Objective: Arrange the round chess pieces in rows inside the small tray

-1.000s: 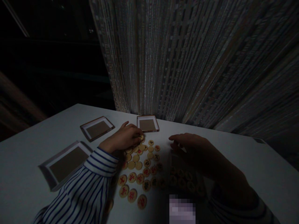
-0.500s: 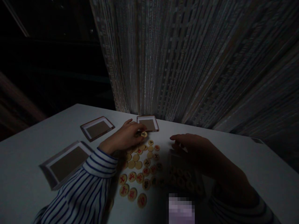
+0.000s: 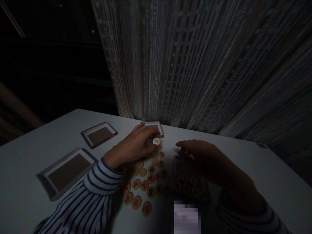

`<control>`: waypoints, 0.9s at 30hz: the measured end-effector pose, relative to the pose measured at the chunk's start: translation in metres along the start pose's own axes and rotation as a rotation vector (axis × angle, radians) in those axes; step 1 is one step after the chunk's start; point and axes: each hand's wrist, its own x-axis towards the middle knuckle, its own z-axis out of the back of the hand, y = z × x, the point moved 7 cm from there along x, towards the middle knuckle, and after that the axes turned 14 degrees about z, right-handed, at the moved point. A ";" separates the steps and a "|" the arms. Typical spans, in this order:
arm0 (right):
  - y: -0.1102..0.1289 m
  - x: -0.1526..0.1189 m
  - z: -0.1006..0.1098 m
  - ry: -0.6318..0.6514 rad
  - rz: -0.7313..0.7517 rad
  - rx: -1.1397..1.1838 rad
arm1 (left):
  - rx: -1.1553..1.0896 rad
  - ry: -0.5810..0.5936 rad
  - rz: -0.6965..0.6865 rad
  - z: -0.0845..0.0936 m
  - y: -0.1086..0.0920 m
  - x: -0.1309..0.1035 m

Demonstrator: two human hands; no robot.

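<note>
Between the thumb and fingers of my left hand (image 3: 136, 143) is a round Chinese chess piece (image 3: 156, 141), its marked face turned toward me. Below it, several loose chess pieces (image 3: 144, 185) lie scattered on the white table, some with red characters, some black, others blank side up. My forearm and hand hide part of them. On the right, my right hand (image 3: 207, 159) hovers with fingers stretched to the left and nothing visible in them. Under it sits a shallow box (image 3: 180, 165) with rows of chess pieces in its near part, dim in the shadow.
A shallow tray (image 3: 85, 139) and a larger lid-like tray (image 3: 44, 180) lie on the left of the table (image 3: 21, 162). Another tray (image 3: 152, 123) stands at the back edge, partly behind my left hand. A string curtain (image 3: 158, 65) hangs behind. A blurred patch (image 3: 187, 219) covers the near edge.
My left hand has moved slightly right with the chess piece, whose face has turned more toward me. The right hand has stayed nearly still. The view has shifted a little.
</note>
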 end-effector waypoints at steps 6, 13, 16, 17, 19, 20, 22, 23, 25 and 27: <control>0.003 0.001 0.000 0.010 0.005 0.002 | -0.039 -0.013 -0.025 0.006 -0.015 -0.004; 0.003 0.002 0.001 0.013 0.011 -0.001 | -0.139 0.008 0.020 0.004 -0.016 -0.005; 0.003 0.001 0.002 0.004 0.009 0.008 | -0.192 0.008 0.046 0.006 -0.015 -0.005; 0.003 0.001 0.002 0.006 0.010 0.009 | -0.207 0.005 0.052 0.006 -0.015 -0.005; 0.004 0.001 0.003 0.017 0.007 0.012 | -0.227 -0.005 0.049 0.007 -0.016 -0.005; 0.004 0.001 0.003 0.017 0.008 0.013 | -0.234 -0.011 0.043 0.007 -0.016 -0.006; 0.005 0.001 0.004 0.010 0.016 0.018 | -0.247 -0.007 0.032 0.007 -0.017 -0.006; 0.005 0.001 0.005 0.005 0.022 0.022 | -0.254 -0.004 0.029 0.007 -0.017 -0.006; 0.005 0.001 0.006 -0.003 0.026 0.025 | -0.267 0.006 0.026 0.007 -0.019 -0.006; 0.005 0.001 0.006 -0.005 0.021 0.018 | -0.278 0.016 0.021 0.007 -0.020 -0.006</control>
